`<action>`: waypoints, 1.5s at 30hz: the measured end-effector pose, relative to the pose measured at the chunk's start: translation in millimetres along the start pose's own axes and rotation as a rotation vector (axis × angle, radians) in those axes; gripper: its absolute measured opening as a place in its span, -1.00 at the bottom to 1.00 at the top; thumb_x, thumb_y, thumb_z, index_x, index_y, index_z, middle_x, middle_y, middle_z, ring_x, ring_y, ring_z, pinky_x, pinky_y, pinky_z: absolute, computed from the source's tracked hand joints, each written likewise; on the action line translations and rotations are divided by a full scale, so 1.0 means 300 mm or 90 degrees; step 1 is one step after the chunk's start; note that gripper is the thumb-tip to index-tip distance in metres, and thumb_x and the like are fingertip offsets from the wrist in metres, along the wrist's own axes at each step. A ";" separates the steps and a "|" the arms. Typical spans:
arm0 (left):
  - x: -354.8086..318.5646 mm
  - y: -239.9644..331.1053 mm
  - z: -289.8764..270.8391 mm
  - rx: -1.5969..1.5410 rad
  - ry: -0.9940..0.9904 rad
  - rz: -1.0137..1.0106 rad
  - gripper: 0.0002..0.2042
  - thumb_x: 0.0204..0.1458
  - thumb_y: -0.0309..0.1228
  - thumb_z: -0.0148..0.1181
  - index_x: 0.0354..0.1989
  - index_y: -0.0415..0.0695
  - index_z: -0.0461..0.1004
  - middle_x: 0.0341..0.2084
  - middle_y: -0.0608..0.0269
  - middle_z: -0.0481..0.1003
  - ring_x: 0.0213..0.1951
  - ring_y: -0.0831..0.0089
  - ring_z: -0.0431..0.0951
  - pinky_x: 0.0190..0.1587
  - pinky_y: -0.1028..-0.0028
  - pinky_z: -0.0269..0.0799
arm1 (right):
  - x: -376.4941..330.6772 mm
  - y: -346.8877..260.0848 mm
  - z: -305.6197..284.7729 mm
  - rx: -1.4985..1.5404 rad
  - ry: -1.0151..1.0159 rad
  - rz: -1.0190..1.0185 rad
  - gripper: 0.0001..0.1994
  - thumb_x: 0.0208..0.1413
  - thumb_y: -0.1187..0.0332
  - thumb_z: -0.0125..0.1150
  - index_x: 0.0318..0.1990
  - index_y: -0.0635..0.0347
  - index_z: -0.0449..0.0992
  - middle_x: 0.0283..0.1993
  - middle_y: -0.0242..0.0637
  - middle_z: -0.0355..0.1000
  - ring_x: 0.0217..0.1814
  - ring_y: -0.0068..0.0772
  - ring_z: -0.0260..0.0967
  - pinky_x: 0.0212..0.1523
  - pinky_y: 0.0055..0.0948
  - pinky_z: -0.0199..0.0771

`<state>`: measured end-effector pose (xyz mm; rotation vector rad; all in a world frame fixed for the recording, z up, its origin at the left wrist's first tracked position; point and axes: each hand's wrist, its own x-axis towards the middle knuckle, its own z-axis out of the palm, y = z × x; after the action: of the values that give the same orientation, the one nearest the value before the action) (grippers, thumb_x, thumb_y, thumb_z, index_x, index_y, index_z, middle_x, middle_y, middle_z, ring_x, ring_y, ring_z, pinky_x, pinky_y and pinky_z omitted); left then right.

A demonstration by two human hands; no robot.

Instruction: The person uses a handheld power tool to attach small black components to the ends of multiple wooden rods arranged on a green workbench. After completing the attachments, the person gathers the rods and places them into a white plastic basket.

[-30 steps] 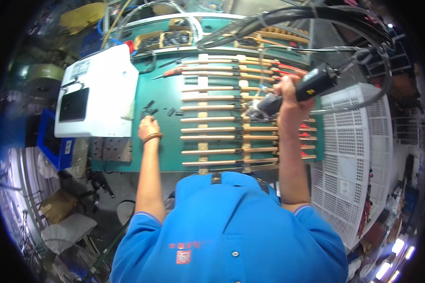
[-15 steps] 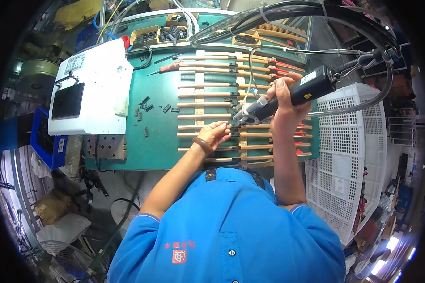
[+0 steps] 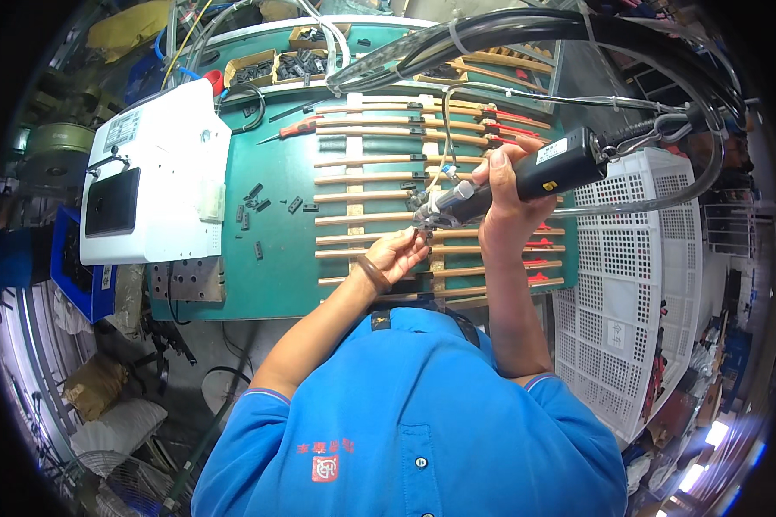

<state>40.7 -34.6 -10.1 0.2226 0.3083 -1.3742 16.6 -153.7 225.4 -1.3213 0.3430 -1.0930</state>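
Two bare hands converge over the wooden rods [image 3: 329, 179]. Left hand [image 3: 395, 257]: fingers curled, tips drawn together at a rod, just beside the tool's nose; whether they pinch a part cannot be told. Right hand [image 3: 510, 207]: fingers wrapped around the black power tool [image 3: 569, 168], with its metal nose [image 3: 447, 200] directed down toward the left fingertips. The rods lie side by side beneath and beyond the fingers, set crosswise on pale support strips [image 3: 355, 208]; black fittings [image 3: 417, 158] sit on several rods.

Left of the left fingers, small black blocks [image 3: 295, 205] lie loose on the green table [image 3: 276, 271]. Right of the right fingers stands a white perforated crate [image 3: 608, 284]. Beyond and left of the left fingers lies a red-handled screwdriver [image 3: 300, 128]; farther left stands a white machine housing [image 3: 181, 185]. Farthest beyond the fingers, cardboard boxes [image 3: 230, 72] hold black pieces.
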 end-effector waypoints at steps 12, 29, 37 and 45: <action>0.005 -0.024 0.039 -0.051 -0.023 -0.022 -0.84 0.19 -0.39 0.02 -0.24 -0.26 0.37 -0.39 0.23 0.43 -0.40 0.54 0.45 -0.13 0.40 0.51 | -0.004 -0.002 0.001 -0.021 -0.046 -0.019 -0.70 0.01 0.61 0.07 -0.06 0.30 0.29 -0.44 -0.28 0.36 -0.51 -0.54 0.31 -0.37 -0.50 0.39; -0.024 0.017 -0.028 0.014 -0.005 -0.011 -0.76 0.22 -0.23 -0.02 -0.23 -0.17 0.43 -0.35 0.25 0.50 -0.40 0.52 0.49 -0.24 0.42 0.52 | -0.008 -0.004 -0.003 0.019 -0.037 -0.002 -0.70 -0.01 0.62 0.07 -0.07 0.29 0.29 -0.43 -0.28 0.36 -0.52 -0.54 0.31 -0.39 -0.50 0.39; -0.161 0.052 0.110 0.551 0.198 0.056 -0.73 0.20 -0.16 0.02 -0.21 -0.12 0.47 -0.61 0.38 0.45 -0.60 0.69 0.36 -0.67 0.65 0.23 | 0.028 0.008 -0.048 -0.033 0.013 -0.051 -0.71 -0.01 0.63 0.08 -0.09 0.32 0.29 -0.40 -0.28 0.36 -0.53 -0.53 0.32 -0.30 -0.45 0.43; 0.069 0.150 0.092 1.438 0.144 0.453 -0.76 -0.17 -0.36 0.33 -0.27 -0.01 0.52 -0.26 0.24 0.46 -0.15 0.20 0.49 -0.13 0.27 0.43 | 0.033 0.093 -0.029 -0.012 -0.016 -0.053 -0.73 0.00 0.67 0.03 -0.10 0.31 0.28 -0.39 -0.29 0.35 -0.50 -0.55 0.33 -0.40 -0.51 0.43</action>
<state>90.5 -54.7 7.7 2.0676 -1.2012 -0.3623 27.3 -170.4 201.6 -1.3751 0.2815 -1.1441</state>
